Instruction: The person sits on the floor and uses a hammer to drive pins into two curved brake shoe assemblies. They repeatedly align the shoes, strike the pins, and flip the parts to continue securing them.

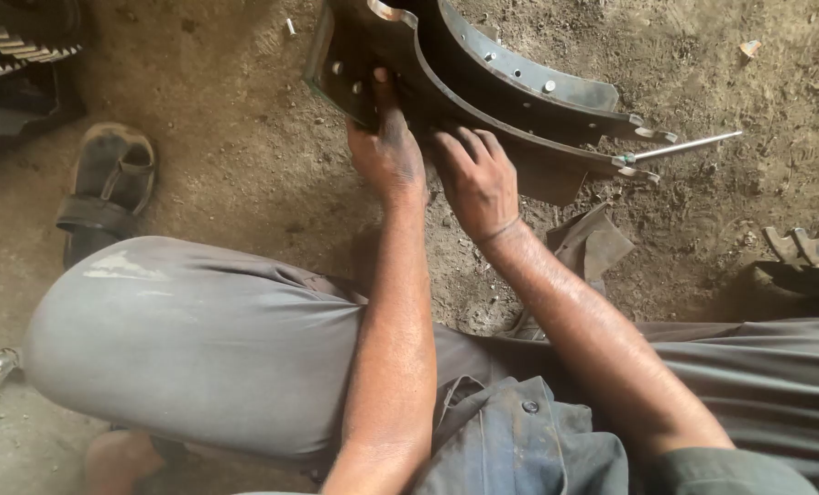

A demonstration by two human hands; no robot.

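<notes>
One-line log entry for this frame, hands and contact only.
left hand: fingers on curved metal brake shoe | right hand: flat on its lower edge | floor: dirt, sandal left, thin rod right

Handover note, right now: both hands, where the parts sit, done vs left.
Left hand: on the curved brake shoe, fingers up against its riveted face; firm grip not clear.
Right hand: palm flat on the shoe's lower web, open.
The shoe stands on edge on the dirt floor. A thin metal rod lies by its right end; a rag lies below it; a sandal lies at left.
Done: shoe steadied with both hands.
Left: cannot tell from this view.
</notes>
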